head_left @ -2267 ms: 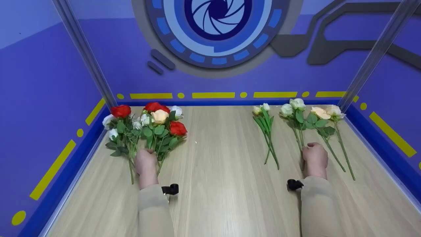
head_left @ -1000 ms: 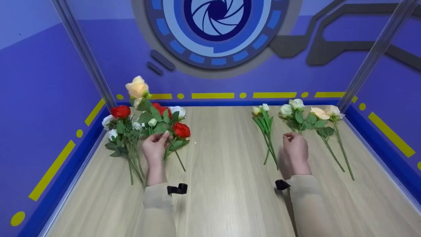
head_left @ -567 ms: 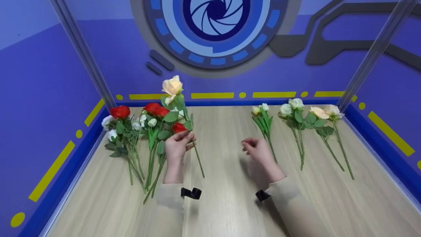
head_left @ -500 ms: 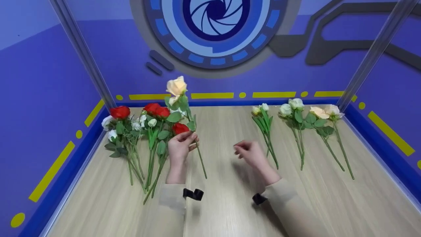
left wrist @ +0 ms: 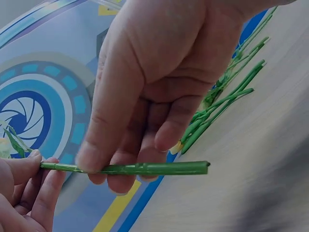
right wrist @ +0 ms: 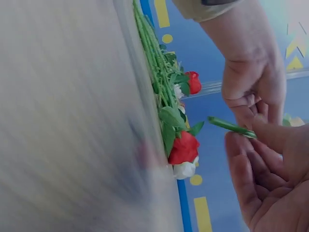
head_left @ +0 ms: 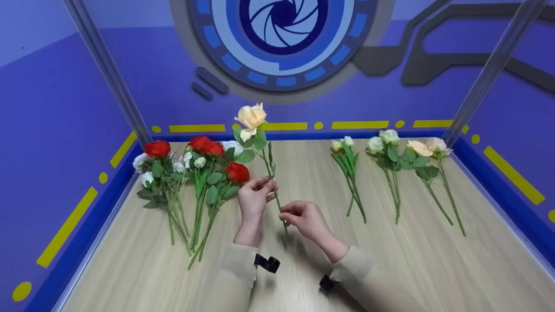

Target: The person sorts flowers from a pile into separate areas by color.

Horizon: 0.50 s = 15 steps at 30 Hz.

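A single cream-peach rose stands tilted above the table, its bloom in front of the back wall. My left hand pinches its green stem just below the leaves. Lower down, my right hand pinches the same stem between thumb and fingertips. In the left wrist view, the cut end of the stem sticks out past my right hand, while the left hand is partly cut off. The right wrist view shows the stem end between both hands.
On the left lie bunches with red roses, white flowers and crossing stems. Right of my hands are tulips, pale green-white roses and peach roses. Blue walls enclose the wooden table.
My left hand lifted the peach rose out of the left bunch and carried it right. The right hand left the pale roses, moved left and took hold of the lower stem.
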Each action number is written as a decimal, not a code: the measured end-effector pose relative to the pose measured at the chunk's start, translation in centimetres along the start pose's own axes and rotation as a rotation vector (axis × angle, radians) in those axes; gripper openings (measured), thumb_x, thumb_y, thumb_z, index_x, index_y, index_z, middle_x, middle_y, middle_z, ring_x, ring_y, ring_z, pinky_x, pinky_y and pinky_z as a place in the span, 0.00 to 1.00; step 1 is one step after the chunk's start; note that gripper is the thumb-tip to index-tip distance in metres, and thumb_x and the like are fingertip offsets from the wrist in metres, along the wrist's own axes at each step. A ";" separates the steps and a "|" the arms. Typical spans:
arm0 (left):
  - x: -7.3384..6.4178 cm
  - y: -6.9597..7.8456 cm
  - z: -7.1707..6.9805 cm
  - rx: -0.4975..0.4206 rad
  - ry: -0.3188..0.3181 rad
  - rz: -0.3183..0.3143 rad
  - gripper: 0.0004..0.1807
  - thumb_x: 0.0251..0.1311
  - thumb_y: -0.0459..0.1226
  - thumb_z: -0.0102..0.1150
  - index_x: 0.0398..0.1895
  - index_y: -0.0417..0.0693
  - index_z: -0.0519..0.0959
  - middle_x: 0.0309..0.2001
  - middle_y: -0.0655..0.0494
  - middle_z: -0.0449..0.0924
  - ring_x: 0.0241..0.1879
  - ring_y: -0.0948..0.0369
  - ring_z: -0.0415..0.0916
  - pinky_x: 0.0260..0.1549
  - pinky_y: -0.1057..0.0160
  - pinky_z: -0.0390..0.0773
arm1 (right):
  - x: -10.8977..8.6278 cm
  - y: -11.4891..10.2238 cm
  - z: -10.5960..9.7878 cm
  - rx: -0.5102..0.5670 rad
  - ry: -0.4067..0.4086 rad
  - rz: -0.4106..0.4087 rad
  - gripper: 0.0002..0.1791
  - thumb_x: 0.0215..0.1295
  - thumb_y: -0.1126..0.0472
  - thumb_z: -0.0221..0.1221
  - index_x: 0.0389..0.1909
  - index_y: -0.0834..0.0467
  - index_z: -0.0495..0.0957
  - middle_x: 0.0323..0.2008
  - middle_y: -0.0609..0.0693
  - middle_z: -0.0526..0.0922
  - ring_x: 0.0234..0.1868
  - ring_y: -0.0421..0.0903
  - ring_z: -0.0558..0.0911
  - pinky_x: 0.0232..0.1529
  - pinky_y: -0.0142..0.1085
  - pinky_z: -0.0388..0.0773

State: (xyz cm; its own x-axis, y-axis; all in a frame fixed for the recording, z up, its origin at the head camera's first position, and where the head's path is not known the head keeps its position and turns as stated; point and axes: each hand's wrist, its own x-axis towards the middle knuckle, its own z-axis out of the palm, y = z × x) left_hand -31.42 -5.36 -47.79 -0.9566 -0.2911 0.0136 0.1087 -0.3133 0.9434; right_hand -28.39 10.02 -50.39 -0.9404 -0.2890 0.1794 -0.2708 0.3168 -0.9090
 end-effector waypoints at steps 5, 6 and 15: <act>-0.1 -0.1 0.1 0.008 -0.019 -0.006 0.11 0.61 0.25 0.68 0.45 0.26 0.84 0.31 0.49 0.88 0.29 0.63 0.87 0.30 0.64 0.88 | 0.0 0.0 -0.1 -0.031 0.020 -0.017 0.07 0.66 0.68 0.67 0.39 0.69 0.85 0.31 0.58 0.90 0.27 0.39 0.85 0.30 0.26 0.81; -0.1 -0.1 0.1 0.019 -0.033 -0.008 0.12 0.61 0.25 0.68 0.47 0.27 0.84 0.33 0.48 0.89 0.30 0.62 0.87 0.31 0.64 0.88 | 0.0 0.0 -0.2 -0.034 0.022 -0.016 0.07 0.66 0.68 0.67 0.39 0.69 0.85 0.31 0.58 0.90 0.27 0.39 0.85 0.30 0.26 0.81; 1.2 0.4 -2.6 0.316 -0.075 0.071 0.15 0.67 0.33 0.66 0.52 0.29 0.84 0.41 0.38 0.89 0.35 0.59 0.88 0.35 0.63 0.88 | 1.0 0.5 -3.4 -0.025 0.100 0.048 0.04 0.67 0.69 0.65 0.39 0.67 0.85 0.33 0.59 0.90 0.28 0.39 0.84 0.37 0.43 0.87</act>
State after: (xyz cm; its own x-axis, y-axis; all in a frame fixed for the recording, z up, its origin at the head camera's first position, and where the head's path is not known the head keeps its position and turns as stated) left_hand -31.81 -8.16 -48.20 -0.9682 -0.2310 0.0966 0.0981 0.0050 0.9952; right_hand -30.19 12.97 -49.32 -0.9679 -0.1818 0.1736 -0.2288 0.3510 -0.9080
